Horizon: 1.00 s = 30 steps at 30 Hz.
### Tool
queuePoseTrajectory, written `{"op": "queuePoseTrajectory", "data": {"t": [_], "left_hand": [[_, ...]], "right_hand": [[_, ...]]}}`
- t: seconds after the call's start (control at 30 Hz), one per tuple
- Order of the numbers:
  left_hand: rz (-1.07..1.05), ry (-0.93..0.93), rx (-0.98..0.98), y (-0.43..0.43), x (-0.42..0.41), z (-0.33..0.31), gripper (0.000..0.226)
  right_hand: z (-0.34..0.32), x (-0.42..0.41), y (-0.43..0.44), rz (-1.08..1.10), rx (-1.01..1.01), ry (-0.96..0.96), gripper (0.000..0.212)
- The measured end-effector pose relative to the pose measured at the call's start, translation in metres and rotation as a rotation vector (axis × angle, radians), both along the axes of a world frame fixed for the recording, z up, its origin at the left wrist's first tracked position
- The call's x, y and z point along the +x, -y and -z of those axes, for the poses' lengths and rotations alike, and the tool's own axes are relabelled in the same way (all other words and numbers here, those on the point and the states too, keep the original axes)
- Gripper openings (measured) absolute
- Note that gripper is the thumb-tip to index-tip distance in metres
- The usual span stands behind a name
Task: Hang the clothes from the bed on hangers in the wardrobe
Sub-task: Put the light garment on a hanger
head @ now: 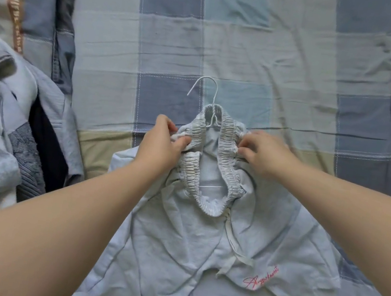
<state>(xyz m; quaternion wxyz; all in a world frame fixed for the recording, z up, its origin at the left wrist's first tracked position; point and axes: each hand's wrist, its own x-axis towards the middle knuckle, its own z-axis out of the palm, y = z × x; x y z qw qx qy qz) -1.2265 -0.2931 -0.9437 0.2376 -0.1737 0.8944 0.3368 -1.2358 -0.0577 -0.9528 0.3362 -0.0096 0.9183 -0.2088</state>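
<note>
Inside waistband point(227, 142), hanger point(215, 94) mostly hidden

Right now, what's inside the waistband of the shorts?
A white wire hanger: its hook sticks out beyond the waistband, and a short stretch of bar shows in the opening. Its shoulders are covered by the shorts.

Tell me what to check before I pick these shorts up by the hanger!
1. The hanger hook sticks out past the waistband: ok.
2. The left hand has a grip on the waistband: ok.
3. The right hand has a grip on its other side: ok.
4. The waistband sits on both hanger shoulders: cannot tell, cloth hides them.
5. The drawstring lies clear of the hook: ok.
</note>
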Motion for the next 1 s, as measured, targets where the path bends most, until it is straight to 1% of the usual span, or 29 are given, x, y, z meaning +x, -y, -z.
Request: {"op": "queuePoseTrajectory", "data": {"t": [0.07,0.17,0.3,0.37,0.43,0.57,0.63,0.7,0.83,1.0], "left_hand": [[0.023,-0.025,0.022,-0.001,0.005,-0.01,0.028],[0.068,-0.076,0.039,-0.001,0.013,-0.032,0.009],[0.081,-0.131,0.069,-0.003,0.023,-0.063,0.011],[0.108,-0.153,0.093,-0.003,0.026,-0.085,0.012],[0.132,-0.167,0.123,-0.003,0.031,-0.109,0.014],[0.184,-0.185,0.17,-0.005,0.043,-0.173,0.021],[0.214,-0.2,0.203,-0.007,0.052,-0.214,0.019],[0.257,-0.225,0.234,-0.008,0.062,-0.258,0.016],[0.395,-0.281,0.294,-0.013,0.083,-0.335,0.016],[0.648,-0.348,0.354,-0.037,0.115,-0.411,0.021]], "right_hand": [[-0.013,0.005,-0.001,0.012,0.005,-0.035,0.008],[-0.042,0.016,-0.005,0.129,-0.07,-0.089,0.012],[-0.08,0.038,-0.012,0.297,-0.187,-0.136,0.024],[-0.106,0.049,-0.015,0.362,-0.227,-0.162,0.027],[-0.136,0.059,-0.016,0.372,-0.25,-0.185,0.026],[-0.211,0.085,-0.019,0.371,-0.225,-0.212,0.021],[-0.255,0.103,-0.018,0.418,-0.184,-0.219,0.021],[-0.299,0.125,-0.015,0.496,-0.159,-0.259,0.019],[-0.385,0.187,-0.007,0.659,-0.122,-0.353,0.012],[-0.456,0.278,-0.001,0.95,-0.101,-0.449,0.011]]}}
